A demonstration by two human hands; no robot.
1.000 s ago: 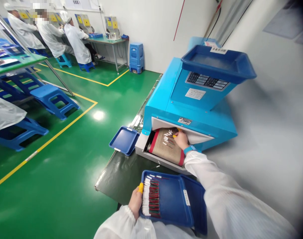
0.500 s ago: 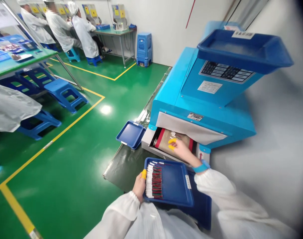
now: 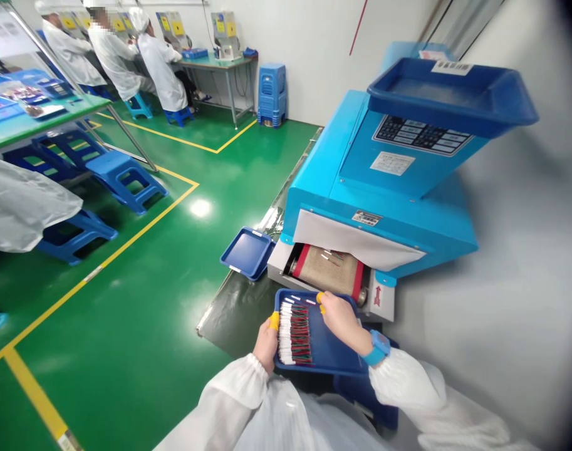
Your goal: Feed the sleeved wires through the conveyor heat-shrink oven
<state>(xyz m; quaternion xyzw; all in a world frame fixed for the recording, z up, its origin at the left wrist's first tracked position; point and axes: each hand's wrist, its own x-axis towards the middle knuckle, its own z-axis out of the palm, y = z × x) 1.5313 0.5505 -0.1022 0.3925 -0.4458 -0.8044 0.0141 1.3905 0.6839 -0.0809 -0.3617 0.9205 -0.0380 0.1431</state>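
Observation:
My left hand [image 3: 265, 343], yellow covers on its fingertips, is closed on the left edge of a blue tray [image 3: 330, 360]. Inside the tray, a stack of short red, black and green wire pieces with white ends [image 3: 295, 333] lies along the left side. A few loose pieces with white ends [image 3: 296, 299] rest near the far rim. Over the tray's far right part is my right hand [image 3: 339, 318], its yellow-tipped fingers pinched together; what they hold, if anything, I cannot make out. Just beyond, several wire pieces [image 3: 331, 257] lie on a mesh conveyor belt [image 3: 327, 275].
The belt comes out of a blue machine [image 3: 384, 213] under a white cloth flap [image 3: 351, 237]. Another blue tray [image 3: 455, 94] sits on top of the machine. More trays lie at the left [image 3: 248, 252] and below my right wrist [image 3: 379, 401]. Co-workers [image 3: 161, 62] sit at far tables.
My right hand has come back from the belt to above the held tray. The tray has shifted slightly up and is partly covered by that hand. The belt's near part is now uncovered.

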